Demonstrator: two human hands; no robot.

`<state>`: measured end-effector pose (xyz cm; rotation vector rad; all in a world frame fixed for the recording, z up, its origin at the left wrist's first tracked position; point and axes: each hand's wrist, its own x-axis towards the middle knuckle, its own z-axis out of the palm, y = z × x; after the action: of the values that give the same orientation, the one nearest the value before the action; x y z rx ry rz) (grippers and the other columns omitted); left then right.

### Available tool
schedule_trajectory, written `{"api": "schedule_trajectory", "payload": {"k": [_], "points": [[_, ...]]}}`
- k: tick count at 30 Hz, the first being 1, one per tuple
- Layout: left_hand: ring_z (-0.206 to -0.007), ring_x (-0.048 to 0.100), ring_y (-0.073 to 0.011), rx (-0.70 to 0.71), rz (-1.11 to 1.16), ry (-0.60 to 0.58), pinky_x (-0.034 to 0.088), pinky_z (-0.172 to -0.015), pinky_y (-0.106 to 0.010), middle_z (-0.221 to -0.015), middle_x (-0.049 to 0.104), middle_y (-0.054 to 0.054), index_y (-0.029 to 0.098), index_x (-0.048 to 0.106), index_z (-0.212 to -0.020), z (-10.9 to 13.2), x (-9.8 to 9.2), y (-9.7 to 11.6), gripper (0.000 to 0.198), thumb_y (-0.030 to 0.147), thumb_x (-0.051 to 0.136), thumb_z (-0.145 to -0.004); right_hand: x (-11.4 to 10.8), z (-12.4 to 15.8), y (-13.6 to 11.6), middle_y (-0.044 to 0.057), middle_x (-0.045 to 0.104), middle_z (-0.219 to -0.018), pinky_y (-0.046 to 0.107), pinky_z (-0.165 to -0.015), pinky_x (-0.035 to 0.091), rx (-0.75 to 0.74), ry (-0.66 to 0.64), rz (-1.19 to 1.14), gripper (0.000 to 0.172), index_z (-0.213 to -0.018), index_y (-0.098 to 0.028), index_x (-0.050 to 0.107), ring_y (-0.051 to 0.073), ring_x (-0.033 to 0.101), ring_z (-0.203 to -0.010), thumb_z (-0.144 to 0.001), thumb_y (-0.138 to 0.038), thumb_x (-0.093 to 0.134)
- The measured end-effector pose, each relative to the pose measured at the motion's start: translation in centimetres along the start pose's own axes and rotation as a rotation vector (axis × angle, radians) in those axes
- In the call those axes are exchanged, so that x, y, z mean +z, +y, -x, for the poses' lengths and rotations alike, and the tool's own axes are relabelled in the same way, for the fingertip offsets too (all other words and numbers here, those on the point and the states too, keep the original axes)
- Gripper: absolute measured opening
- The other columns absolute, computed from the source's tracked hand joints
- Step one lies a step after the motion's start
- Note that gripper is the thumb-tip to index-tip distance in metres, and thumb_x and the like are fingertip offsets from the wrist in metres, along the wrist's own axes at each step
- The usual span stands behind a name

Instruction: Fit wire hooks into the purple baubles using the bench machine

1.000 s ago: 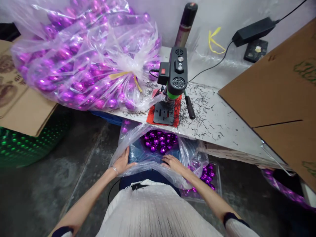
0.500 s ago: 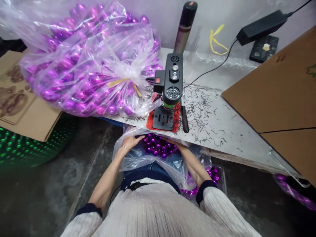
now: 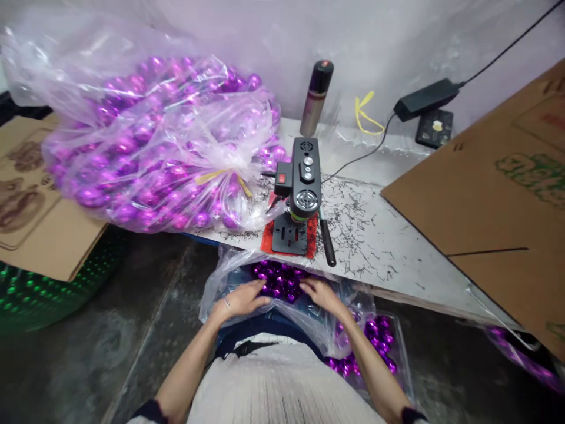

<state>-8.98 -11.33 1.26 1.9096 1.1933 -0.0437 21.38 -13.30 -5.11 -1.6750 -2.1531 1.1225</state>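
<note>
Flanking glossy purple round baubles (image 3: 282,284) on clear plastic film (image 3: 214,291) across our blue denim lap (image 3: 282,316), likely so none roll off, our left hand (image 3: 244,298) spreads its fingers; whether our right hand (image 3: 323,295) grips, we cannot tell.

Workshop: lever-handled bench machine (image 3: 306,176), scattered black bits (image 3: 352,222).

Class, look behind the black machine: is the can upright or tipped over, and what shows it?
Upright: the can stands on end behind the machine, its black cap uppermost.
</note>
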Motion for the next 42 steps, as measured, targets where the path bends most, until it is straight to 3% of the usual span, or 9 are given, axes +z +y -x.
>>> {"api": "schedule_trajectory", "payload": {"k": [3,9,16,20,23,27,31,36,42], "points": [[-0.117,0.070,-0.0241,0.200,0.149,0.039,0.058,-0.098,-0.035,-0.134,0.070,-0.003,0.029,0.057,-0.144,2.5,-3.4,2.4,0.057,0.059,0.050,-0.096,0.5,1.2,-2.4,0.010,0.076,-0.116,0.040,-0.097,0.057,-0.036,-0.117,-0.006,0.038,-0.116,-0.021,0.072,0.025,0.072,-0.110,-0.100,-0.043,0.044],[-0.095,0.075,-0.0211,0.060,0.240,0.879,0.060,-0.087,-0.034,-0.110,0.078,-0.009,0.017,0.073,-0.117,-3.3,-14.7,3.4,0.042,0.043,0.042,-0.104,-0.6,1.6,-6.9,0.010,0.074,-0.123,0.038,-0.104,0.055,-0.118,-0.143,-0.073,0.041,-0.124,-0.024,0.068,0.024,0.069,-0.117,-0.101,-0.045,0.040],[-0.102,0.071,-0.0234,0.009,-0.267,0.793,0.054,-0.094,-0.033,-0.104,0.076,-0.013,0.012,0.073,-0.108,-12.4,-19.8,5.7,0.026,0.015,0.050,-0.095,-0.8,0.6,-9.2,0.010,0.074,-0.124,0.041,-0.104,0.055,-0.136,-0.087,-0.120,0.040,-0.123,-0.026,0.069,0.025,0.069,-0.118,-0.100,-0.047,0.043],[-0.093,0.070,-0.0234,-0.028,-0.267,1.098,0.053,-0.093,-0.036,-0.091,0.074,-0.012,0.013,0.072,-0.088,-10.2,-21.6,4.2,0.033,0.033,0.050,-0.100,-1.6,-0.4,-11.8,0.008,0.075,-0.119,0.039,-0.102,0.057,-0.206,-0.066,-0.238,0.040,-0.118,-0.027,0.071,0.023,0.071,-0.113,-0.101,-0.049,0.042],[-0.111,0.066,-0.0258,-0.145,-0.166,1.477,0.048,-0.105,-0.043,-0.112,0.072,-0.013,0.012,0.069,-0.106,-6.0,-24.2,-0.1,0.029,0.035,0.052,-0.100,-2.4,-3.2,-15.8,0.007,0.071,-0.127,0.037,-0.108,0.054,-0.368,0.002,-0.295,0.038,-0.125,-0.030,0.067,0.021,0.067,-0.122,-0.101,-0.047,0.043],[-0.148,0.038,-0.0324,-0.451,-0.010,1.848,0.026,-0.125,-0.050,-0.151,0.047,-0.025,0.003,0.043,-0.143,1.1,-28.5,-6.8,0.060,0.037,0.059,-0.097,-3.4,-11.8,-21.7,0.015,0.028,-0.166,0.052,-0.124,0.036,-0.401,0.461,-0.267,0.066,-0.156,-0.022,0.032,0.029,0.029,-0.156,-0.098,-0.053,0.045],[-0.157,0.019,-0.0357,-0.615,0.143,1.718,0.015,-0.130,-0.049,-0.165,0.022,-0.030,-0.005,0.017,-0.155,5.6,-34.4,-10.5,0.094,0.044,0.068,-0.092,-5.0,-23.1,-26.2,0.027,0.007,-0.168,0.059,-0.125,0.025,-0.126,0.672,-0.338,0.112,-0.160,-0.010,0.003,0.038,0.012,-0.159,-0.084,-0.071,0.059],[-0.159,0.010,-0.0367,-0.491,0.168,1.373,0.014,-0.130,-0.048,-0.167,0.006,-0.031,-0.008,0.008,-0.156,3.1,-43.0,-11.3,0.121,0.049,0.082,-0.079,-4.8,-31.3,-28.8,0.033,0.012,-0.166,0.052,-0.125,0.027,-0.130,0.752,-0.395,0.127,-0.157,0.000,-0.001,0.039,0.017,-0.157,-0.077,-0.073,0.065],[-0.139,0.050,-0.0309,-0.253,0.343,1.492,0.039,-0.119,-0.052,-0.150,0.046,-0.033,-0.020,0.023,-0.141,-2.2,-48.9,-11.2,0.094,0.040,0.073,-0.088,-3.0,-34.0,-27.9,0.027,0.046,-0.150,0.049,-0.113,0.042,-0.133,0.812,-0.509,0.097,-0.156,-0.007,0.018,0.033,0.049,-0.138,-0.083,-0.051,0.064]]}}
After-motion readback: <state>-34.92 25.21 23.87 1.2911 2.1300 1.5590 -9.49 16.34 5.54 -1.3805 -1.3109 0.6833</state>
